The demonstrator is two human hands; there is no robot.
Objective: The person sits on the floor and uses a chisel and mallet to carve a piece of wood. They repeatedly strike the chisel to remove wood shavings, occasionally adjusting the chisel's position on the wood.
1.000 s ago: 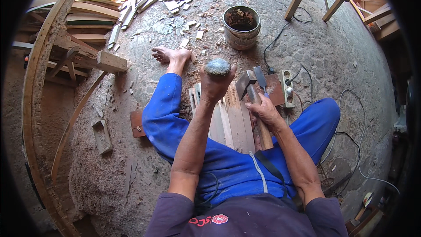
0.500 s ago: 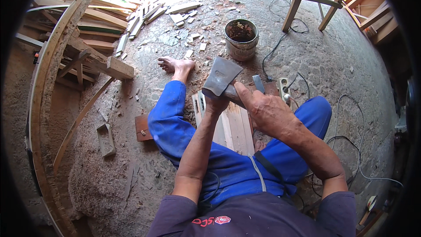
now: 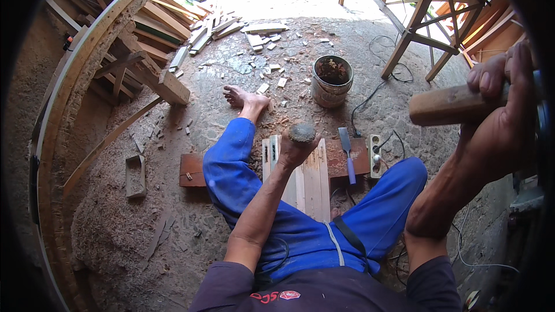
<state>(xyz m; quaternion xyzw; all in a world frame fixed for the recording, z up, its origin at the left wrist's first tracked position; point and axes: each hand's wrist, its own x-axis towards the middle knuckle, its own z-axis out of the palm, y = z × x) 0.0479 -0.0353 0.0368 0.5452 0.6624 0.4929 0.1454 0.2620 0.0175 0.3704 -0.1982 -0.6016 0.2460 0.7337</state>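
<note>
High at the right, my right hand [image 3: 500, 110] is wrapped round the wooden handle of the hatchet [image 3: 442, 105]. The hatchet's head is lost in the dark rim. My left hand [image 3: 295, 151] is closed round an upright tool handle [image 3: 302, 133] with a round, worn grey end. Its lower part is hidden by the hand. Under that hand, pale wooden strips [image 3: 312, 179] lie side by side between my legs, and one at the left has slots cut in it. A chisel [image 3: 348, 156] with a purple-blue handle rests on a brown board [image 3: 363, 149] to their right.
A bucket [image 3: 332, 81] stands ahead, near a power strip [image 3: 375, 156] with cables. A wooden trestle [image 3: 407, 34] rises at the far right. Offcuts [image 3: 263, 37] and shavings litter the floor. At the left are a curved beam [image 3: 63, 110] and a small trough-like box [image 3: 136, 176].
My right hand has swung the hatchet up and right, away from my left hand. My left hand stays closed over the strips. The chisel on the board now shows fully.
</note>
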